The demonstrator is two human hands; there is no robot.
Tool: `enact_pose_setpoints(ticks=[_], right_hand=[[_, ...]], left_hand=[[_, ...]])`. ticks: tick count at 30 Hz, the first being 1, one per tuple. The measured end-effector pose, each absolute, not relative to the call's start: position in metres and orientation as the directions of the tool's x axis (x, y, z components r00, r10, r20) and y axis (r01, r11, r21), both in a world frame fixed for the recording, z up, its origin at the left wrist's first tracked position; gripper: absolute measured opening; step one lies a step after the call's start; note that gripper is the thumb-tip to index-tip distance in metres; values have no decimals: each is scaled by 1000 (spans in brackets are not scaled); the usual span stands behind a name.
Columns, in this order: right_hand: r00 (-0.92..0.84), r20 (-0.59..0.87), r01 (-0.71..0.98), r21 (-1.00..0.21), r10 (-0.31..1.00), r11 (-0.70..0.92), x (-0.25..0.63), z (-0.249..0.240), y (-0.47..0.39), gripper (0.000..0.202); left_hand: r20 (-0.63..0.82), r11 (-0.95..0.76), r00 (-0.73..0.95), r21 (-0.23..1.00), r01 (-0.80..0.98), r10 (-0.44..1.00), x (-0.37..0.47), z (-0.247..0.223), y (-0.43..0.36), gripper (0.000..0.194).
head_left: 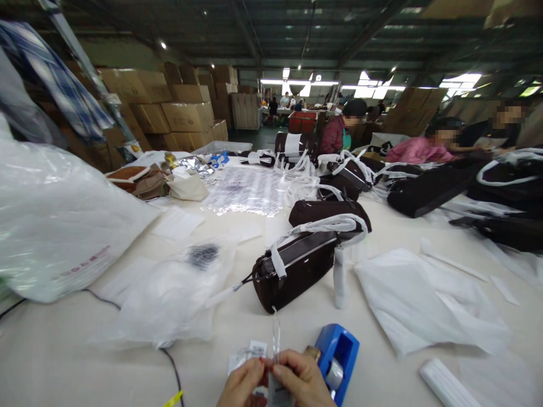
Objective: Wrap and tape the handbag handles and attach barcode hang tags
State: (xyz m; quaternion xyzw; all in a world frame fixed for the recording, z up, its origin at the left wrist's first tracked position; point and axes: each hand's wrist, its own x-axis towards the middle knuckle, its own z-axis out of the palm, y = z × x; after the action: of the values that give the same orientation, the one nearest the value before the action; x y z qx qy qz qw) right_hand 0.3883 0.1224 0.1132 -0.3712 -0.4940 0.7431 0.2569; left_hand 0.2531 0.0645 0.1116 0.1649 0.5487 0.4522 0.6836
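Observation:
At the bottom middle, my left hand (242, 384) and my right hand (303, 380) meet, thumbs and fingertips pinched together. Between them is a grey tag (280, 395) in what looks like a clear sleeve, its thin loop (276, 333) sticking up. Small printed labels (258, 347) lie beside and partly behind my left hand. Right of my right hand stands a blue tape dispenser (348, 345) with a roll in it. Just beyond my hands is a dark brown handbag (303, 274), its handles (314, 224) wrapped in white paper.
A second dark bag (331, 209) lies behind the first. White sheets (424, 299) and a folded white strip (447, 384) are at right. Clear plastic bags (169, 305) and a large plastic sack (55, 220) fill the left. Co-workers (337, 133) sit across the table.

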Motion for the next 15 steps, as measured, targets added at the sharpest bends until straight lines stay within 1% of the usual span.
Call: enact_pose_setpoints(ticks=[3, 5, 6, 9, 15], right_hand=[[-682, -204, 98, -977, 702, -189, 395, 118, 122, 34], [-692, -201, 143, -980, 693, -141, 399, 117, 122, 34], [-691, -205, 160, -978, 693, -130, 401, 116, 122, 34], [-689, -221, 187, -974, 690, -125, 405, 109, 121, 35], [-697, -275, 186, -961, 662, -202, 411, 102, 121, 31]], left_hand=[[-650, 561, 58, 602, -568, 757, 255, 130, 81, 52], [-683, 532, 20, 549, -645, 730, 258, 139, 91, 44], [-689, 506, -13, 544, -670, 724, 259, 142, 95, 39], [-679, 455, -84, 572, -682, 729, 261, 147, 103, 29], [-667, 425, -207, 651, -629, 716, 258, 155, 116, 25]])
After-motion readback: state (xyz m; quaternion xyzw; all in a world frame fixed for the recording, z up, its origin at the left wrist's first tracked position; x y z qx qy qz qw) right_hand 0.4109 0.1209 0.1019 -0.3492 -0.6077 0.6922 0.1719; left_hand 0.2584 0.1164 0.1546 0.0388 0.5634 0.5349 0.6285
